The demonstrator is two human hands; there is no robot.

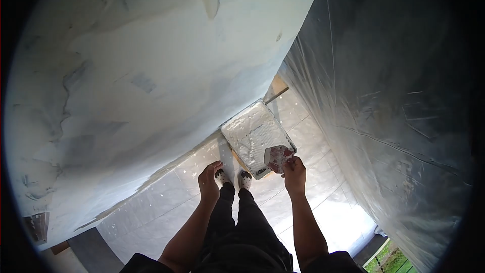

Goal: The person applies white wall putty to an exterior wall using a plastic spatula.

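From the head view I look straight down my own legs to the tiled floor [166,199]. My right hand [294,174] is out in front of me, on the right. Its fingers are closed on a small red-and-white piece [276,157], and I cannot tell what that piece is. The piece sits at the near right corner of the tray [240,115], touching or just over the rim. I judge I hold it there so that whatever comes off it falls into the tray and not onto the tiles.

The tray lies tilted across the floor just beyond my paint-spattered shoes [245,176], and its inside is coated in white. It stands close to the foot of the white-smeared wall [141,71] on the left, likely to keep it within reach of that surface. One far end rests by a wooden board [277,88].

My left hand [209,183] hangs loose and empty above my left shoe, with the fingers slack and pointing down. It is well apart from the piece and near the tray's left edge without touching it.

A plastic sheet [394,96] covers the right side, probably to keep splashes off what lies behind it.
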